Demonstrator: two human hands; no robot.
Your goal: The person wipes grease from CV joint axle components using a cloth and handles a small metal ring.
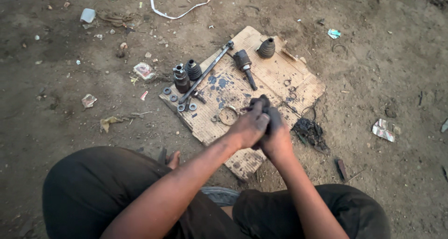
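Note:
My left hand (251,125) and my right hand (276,135) are pressed together over the near part of a stained cardboard sheet (275,71). Both grip one small, dark, greasy part (261,102) that pokes out above the fingers; its shape is mostly hidden. On the cardboard beyond the hands lie a long metal shaft (205,71), a joint with a stub (244,64), two ribbed rubber boots (267,48) (193,69), a metal joint housing (181,78), a metal ring clamp (228,115) and several washers (173,98).
A dark greasy rag (310,132) lies on the dirt to the right of the cardboard. Litter, scraps of paper and a white strap (175,13) are scattered over the bare ground. My knees in dark trousers fill the lower frame.

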